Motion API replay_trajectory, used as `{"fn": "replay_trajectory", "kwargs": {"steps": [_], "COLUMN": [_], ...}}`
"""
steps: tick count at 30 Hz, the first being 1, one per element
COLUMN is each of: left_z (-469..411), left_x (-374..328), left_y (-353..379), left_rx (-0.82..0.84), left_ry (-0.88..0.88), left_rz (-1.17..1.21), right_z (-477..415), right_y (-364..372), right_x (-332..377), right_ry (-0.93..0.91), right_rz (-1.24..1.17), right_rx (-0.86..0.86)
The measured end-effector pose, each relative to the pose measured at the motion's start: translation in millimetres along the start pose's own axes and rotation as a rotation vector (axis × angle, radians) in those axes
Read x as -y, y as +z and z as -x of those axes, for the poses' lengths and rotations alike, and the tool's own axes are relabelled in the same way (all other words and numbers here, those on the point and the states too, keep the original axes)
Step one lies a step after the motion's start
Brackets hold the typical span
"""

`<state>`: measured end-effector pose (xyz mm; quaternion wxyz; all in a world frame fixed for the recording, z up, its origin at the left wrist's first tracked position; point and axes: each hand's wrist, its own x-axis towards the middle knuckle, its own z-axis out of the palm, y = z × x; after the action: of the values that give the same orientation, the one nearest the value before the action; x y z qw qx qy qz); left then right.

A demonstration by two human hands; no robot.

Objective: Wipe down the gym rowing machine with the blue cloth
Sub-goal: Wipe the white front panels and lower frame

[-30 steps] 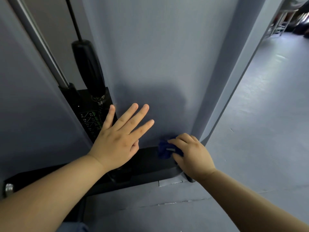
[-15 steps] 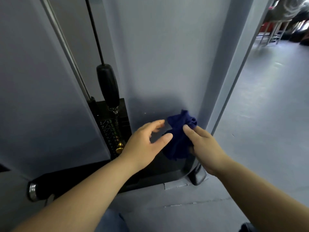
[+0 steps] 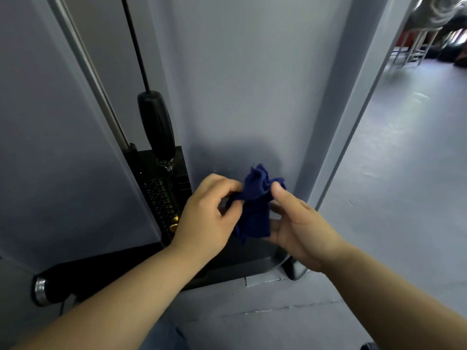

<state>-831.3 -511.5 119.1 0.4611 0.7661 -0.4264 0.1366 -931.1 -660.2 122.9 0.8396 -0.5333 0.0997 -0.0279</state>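
Note:
A crumpled dark blue cloth [image 3: 256, 205] hangs between both hands in front of the machine's grey shroud panel [image 3: 247, 84]. My left hand [image 3: 207, 213] pinches the cloth's left edge with curled fingers. My right hand [image 3: 298, 223] holds the cloth's right side, thumb up against the top fold and fingers behind it. The cloth is lifted off the machine's black base [image 3: 227, 267]. Left of the panel sits the black weight stack [image 3: 164, 198] with a brass pin, under a black cable stopper [image 3: 156, 127].
A chrome guide rod [image 3: 91, 69] slants up at the left. A black roller with a metal end cap [image 3: 43, 290] lies at the lower left. Grey floor [image 3: 404, 185] opens to the right, with metal-legged furniture [image 3: 414, 46] far off.
The right hand lifted the cloth off the black base. The left hand left the grey panel and took hold of the cloth's left edge. The view pulled back a little.

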Motion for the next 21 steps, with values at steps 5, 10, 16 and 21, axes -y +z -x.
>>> {"fn": "replay_trajectory", "kwargs": {"steps": [5, 10, 16, 21], "left_z": [-11.1, -21.5, -9.1, 18.3], "left_x": [-22.9, -35.3, 47.3, 101.6], "left_y": [3.2, 7.9, 17.7, 25.3], "left_rx": [0.027, 0.165, 0.287, 0.409], "left_ry": [0.015, 0.043, 0.612, 0.759], "left_rz": [0.269, 0.143, -0.742, -1.090], "right_z": [1.6, -1.0, -9.9, -32.1], "right_y": [-6.0, -19.0, -45.8, -65.7], "right_x": [21.0, 31.5, -12.7, -108.2], "right_ry": [-0.022, -0.249, -0.350, -0.416], "right_rz": [-0.304, 0.028, 1.073, 1.193], "right_rx": [0.082, -0.150, -0.427, -0.639]}}
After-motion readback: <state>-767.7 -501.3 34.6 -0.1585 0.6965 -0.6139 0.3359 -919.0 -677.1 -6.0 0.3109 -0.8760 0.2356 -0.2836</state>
